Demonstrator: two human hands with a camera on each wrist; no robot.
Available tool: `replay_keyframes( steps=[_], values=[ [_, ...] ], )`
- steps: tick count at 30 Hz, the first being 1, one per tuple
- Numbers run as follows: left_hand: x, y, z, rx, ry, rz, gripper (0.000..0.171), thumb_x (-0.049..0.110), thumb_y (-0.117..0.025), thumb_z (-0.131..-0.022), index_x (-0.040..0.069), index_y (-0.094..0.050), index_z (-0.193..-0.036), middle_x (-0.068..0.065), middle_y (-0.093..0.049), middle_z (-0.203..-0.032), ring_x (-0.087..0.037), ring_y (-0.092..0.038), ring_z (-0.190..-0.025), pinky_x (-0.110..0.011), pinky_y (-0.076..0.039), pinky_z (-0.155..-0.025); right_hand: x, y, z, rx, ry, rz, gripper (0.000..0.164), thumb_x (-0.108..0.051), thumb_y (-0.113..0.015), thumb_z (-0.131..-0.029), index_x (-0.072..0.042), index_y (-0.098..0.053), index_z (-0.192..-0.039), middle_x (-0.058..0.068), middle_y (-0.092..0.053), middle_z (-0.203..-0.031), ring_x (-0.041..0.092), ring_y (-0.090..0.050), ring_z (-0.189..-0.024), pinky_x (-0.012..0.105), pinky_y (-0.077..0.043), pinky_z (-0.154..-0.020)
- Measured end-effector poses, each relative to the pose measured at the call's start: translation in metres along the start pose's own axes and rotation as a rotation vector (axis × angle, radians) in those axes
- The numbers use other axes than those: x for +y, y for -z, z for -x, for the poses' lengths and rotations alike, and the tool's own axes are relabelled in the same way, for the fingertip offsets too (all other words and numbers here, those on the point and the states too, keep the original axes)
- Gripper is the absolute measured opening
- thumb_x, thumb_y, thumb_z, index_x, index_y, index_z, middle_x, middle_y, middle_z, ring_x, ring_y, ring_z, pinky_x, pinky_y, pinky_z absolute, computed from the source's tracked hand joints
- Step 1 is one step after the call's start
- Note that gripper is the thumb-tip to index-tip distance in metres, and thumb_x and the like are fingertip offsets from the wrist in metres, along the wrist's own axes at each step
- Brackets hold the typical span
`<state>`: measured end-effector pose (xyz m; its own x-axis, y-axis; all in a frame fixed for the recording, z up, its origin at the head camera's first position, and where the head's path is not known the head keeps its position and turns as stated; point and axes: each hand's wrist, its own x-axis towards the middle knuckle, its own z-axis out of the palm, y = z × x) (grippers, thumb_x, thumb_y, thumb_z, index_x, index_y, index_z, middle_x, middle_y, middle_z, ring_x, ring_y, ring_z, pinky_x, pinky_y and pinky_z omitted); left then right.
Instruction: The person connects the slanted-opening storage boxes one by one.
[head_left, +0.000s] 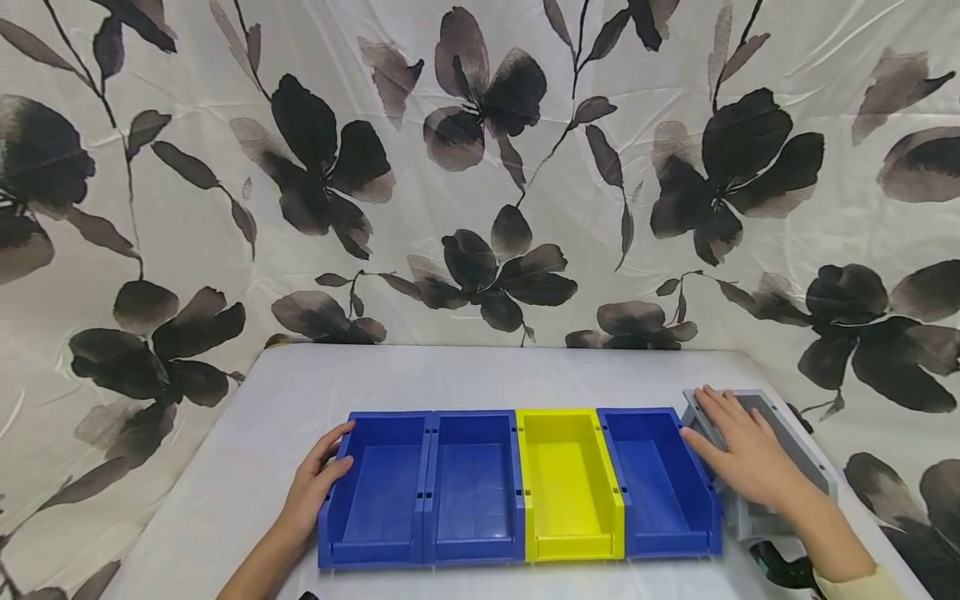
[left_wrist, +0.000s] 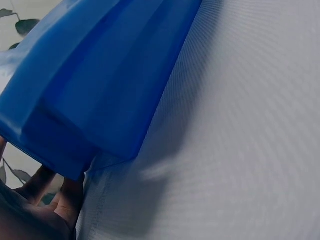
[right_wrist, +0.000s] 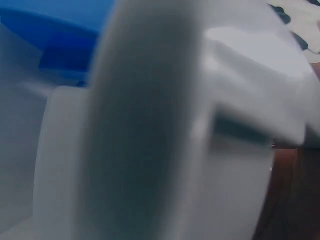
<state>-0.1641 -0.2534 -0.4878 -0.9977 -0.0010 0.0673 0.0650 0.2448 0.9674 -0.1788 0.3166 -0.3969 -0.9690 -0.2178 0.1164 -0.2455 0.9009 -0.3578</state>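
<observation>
A row of bins stands side by side: a left blue bin (head_left: 378, 492), a second blue bin (head_left: 474, 492), a yellow bin (head_left: 567, 475) and a right blue bin (head_left: 654, 483). My left hand (head_left: 311, 487) holds the left blue bin at its far left corner, with the fingers bent against its outer end in the left wrist view. To the right, a grey bin (head_left: 802, 450) sits slanted against the row. My right hand (head_left: 753, 462) grips its far left part, fingers reaching over it and thumb at the left rim. The right wrist view is blurred.
A white-covered table (head_left: 450, 379) lies under the bins. Behind it hangs a flowered cloth (head_left: 480, 200). A dark curved object (head_left: 783, 567), partly hidden, is beneath my right wrist near the table's right edge.
</observation>
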Motion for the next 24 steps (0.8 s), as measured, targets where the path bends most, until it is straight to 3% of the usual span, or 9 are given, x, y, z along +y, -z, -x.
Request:
replay_keyframes(
  steps=[6, 13, 20, 24],
  values=[
    [-0.002, 0.001, 0.002, -0.004, 0.002, -0.032, 0.049, 0.021, -0.05, -0.102, 0.018, -0.037, -0.149, -0.016, -0.041, -0.143, -0.029, -0.037, -0.127, -0.045, -0.033, -0.098, 0.0, -0.005, 0.0, -0.008, -0.031, 0.048, 0.078, -0.051, -0.05, -0.097, 0.003, -0.028, -0.15, 0.028, -0.023, -0.153, 0.05, -0.013, -0.139, 0.071, -0.004, -0.101],
    [-0.002, -0.001, 0.005, -0.008, 0.003, -0.009, 0.049, 0.022, -0.05, -0.102, 0.017, -0.038, -0.149, -0.017, -0.038, -0.146, -0.03, -0.032, -0.131, -0.053, -0.029, -0.1, 0.003, -0.018, 0.003, -0.034, -0.062, 0.09, 0.082, -0.056, -0.052, -0.095, 0.0, -0.029, -0.151, 0.027, -0.024, -0.153, 0.053, -0.017, -0.137, 0.074, -0.007, -0.098],
    [-0.002, 0.0, 0.002, 0.002, -0.001, -0.039, 0.048, 0.022, -0.049, -0.102, 0.018, -0.038, -0.149, -0.014, -0.042, -0.143, -0.023, -0.039, -0.123, -0.04, -0.035, -0.096, 0.005, -0.024, 0.003, -0.019, -0.079, 0.079, 0.081, -0.056, -0.051, -0.095, -0.002, -0.028, -0.151, 0.027, -0.022, -0.154, 0.053, -0.014, -0.138, 0.075, -0.007, -0.097],
    [-0.001, 0.0, 0.001, -0.004, -0.016, -0.026, 0.048, 0.021, -0.049, -0.102, 0.017, -0.038, -0.149, -0.016, -0.041, -0.143, -0.027, -0.037, -0.126, -0.046, -0.032, -0.098, 0.006, -0.029, 0.003, -0.016, -0.081, 0.082, 0.081, -0.056, -0.051, -0.095, -0.002, -0.029, -0.151, 0.027, -0.021, -0.154, 0.054, -0.013, -0.138, 0.076, -0.008, -0.097]
  ],
)
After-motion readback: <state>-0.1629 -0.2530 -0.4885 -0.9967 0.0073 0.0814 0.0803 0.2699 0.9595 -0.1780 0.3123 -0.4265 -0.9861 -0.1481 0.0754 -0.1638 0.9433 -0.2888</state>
